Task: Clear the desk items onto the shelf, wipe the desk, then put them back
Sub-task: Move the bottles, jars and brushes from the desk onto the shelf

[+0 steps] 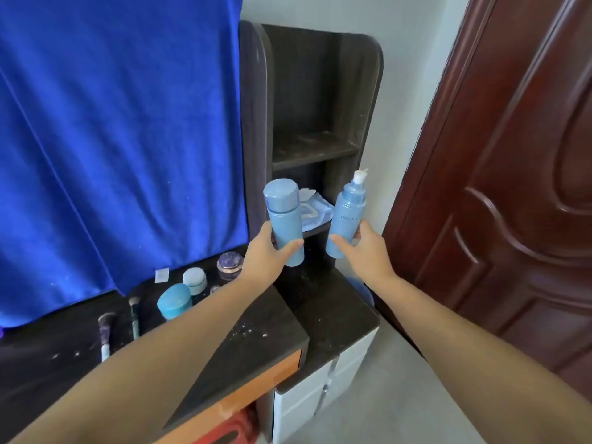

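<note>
The left hand (262,254) grips a capped light-blue bottle (285,219) around its lower half, thumb across the front and fingers curled behind, holding it nearly upright in the air in front of the shelf. The right hand (365,248) grips a pump bottle (346,216) of the same light blue near its base, thumb on the front, with the white pump head at the top tilted slightly to the right. The 2 bottles are held side by side, a little apart, level with the lower opening of the dark wooden shelf (317,149), which stands at the back of the tabletop (250,344). In that lower compartment, just behind the bottles, lies a pale blue packet (315,208); the board above it carries nothing visible. Both forearms reach forward over the dark, dusty tabletop. To the left of the left arm, a turquoise jar (174,301) sits near a smaller white-lidded jar (194,279), and farther back stands a clear jar with a purple lid (230,265). A small white square (161,275) lies near the hem of a blue cloth (112,139) that hangs over the back of the tabletop. 2 makeup brushes (105,334) lie on the tabletop further left, roughly parallel. A reddish-brown door (512,187) stands to the right, and a white drawer unit (320,389) sits below the tabletop edge.
</note>
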